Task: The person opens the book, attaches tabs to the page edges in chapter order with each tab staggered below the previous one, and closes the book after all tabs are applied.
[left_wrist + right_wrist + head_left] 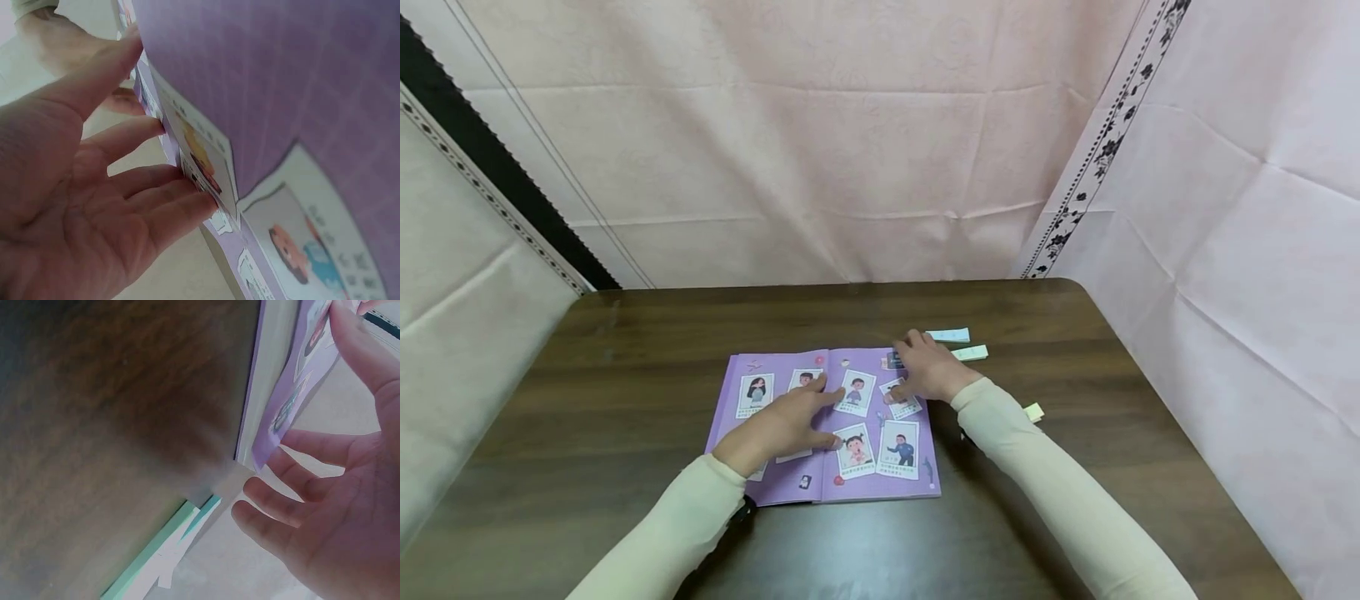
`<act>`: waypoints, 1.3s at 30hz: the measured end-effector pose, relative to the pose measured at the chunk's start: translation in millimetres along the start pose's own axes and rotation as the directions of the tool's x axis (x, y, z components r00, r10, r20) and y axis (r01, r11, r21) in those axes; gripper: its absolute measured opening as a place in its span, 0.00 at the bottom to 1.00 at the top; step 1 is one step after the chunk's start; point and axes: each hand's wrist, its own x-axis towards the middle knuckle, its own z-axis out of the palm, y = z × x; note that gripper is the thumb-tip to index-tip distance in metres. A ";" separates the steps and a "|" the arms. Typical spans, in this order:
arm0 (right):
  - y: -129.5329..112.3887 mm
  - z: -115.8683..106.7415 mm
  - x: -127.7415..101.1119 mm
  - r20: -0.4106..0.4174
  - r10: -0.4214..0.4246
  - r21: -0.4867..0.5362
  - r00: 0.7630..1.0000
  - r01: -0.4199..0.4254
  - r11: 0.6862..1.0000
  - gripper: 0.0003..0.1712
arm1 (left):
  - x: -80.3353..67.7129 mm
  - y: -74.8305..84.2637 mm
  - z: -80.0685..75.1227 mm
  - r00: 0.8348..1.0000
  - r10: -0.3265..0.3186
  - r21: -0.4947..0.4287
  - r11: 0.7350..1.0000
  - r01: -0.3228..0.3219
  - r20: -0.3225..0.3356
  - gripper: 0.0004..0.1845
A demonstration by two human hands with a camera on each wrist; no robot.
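Note:
A book with purple pages [880, 489] lies open on the table, its pages printed with framed cartoon figures. My left hand [786, 423] rests across the middle near the spine, fingers extended and thumb spread. In the left wrist view, its fingertips touch the printed page [275, 94] with nothing gripped. Over the upper right corner is my right hand [931, 371], its fingers loosely bent and thumb on a picture card [907, 408]. The right wrist view shows its fingertips along the page corner [265, 453], spread apart.
Beyond the right hand lie a blue paper strip [951, 335] and a green strip [972, 353]. A yellow piece [1034, 412] shows partly behind the right sleeve [1000, 417]. The brown wooden table [625, 433] meets hanging pale cloth [820, 167] at its back and sides.

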 end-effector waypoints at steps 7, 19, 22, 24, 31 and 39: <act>-1.9 2.0 0.2 -0.035 -0.031 -0.095 0.999 0.028 0.995 0.56 | -1.2 1.6 0.2 1.000 -0.018 0.002 1.000 0.018 -0.011 0.42; 1.5 3.5 1.8 -0.053 -0.022 -0.129 0.998 0.015 0.992 0.56 | -2.2 3.4 1.8 1.000 -0.011 -0.013 1.000 0.011 -0.012 0.42; 1.3 2.2 0.3 -0.068 -0.027 -0.136 0.997 0.018 0.991 0.55 | -1.5 4.0 2.2 1.000 -0.012 -0.021 1.000 0.012 -0.011 0.43; 0.1 1.1 -1.1 -0.077 -0.035 -0.149 0.996 0.023 0.989 0.53 | -0.7 4.6 1.8 1.000 -0.015 -0.018 1.000 0.014 -0.013 0.43; -0.9 0.0 -0.3 -0.079 -0.037 -0.175 0.996 0.023 0.984 0.51 | -0.8 5.5 0.8 1.000 -0.023 -0.017 1.000 0.023 -0.013 0.43; 0.6 1.8 1.8 -0.111 -0.055 -0.125 0.992 0.041 0.991 0.49 | -0.9 5.1 0.4 1.000 -0.020 -0.007 1.000 0.020 -0.011 0.42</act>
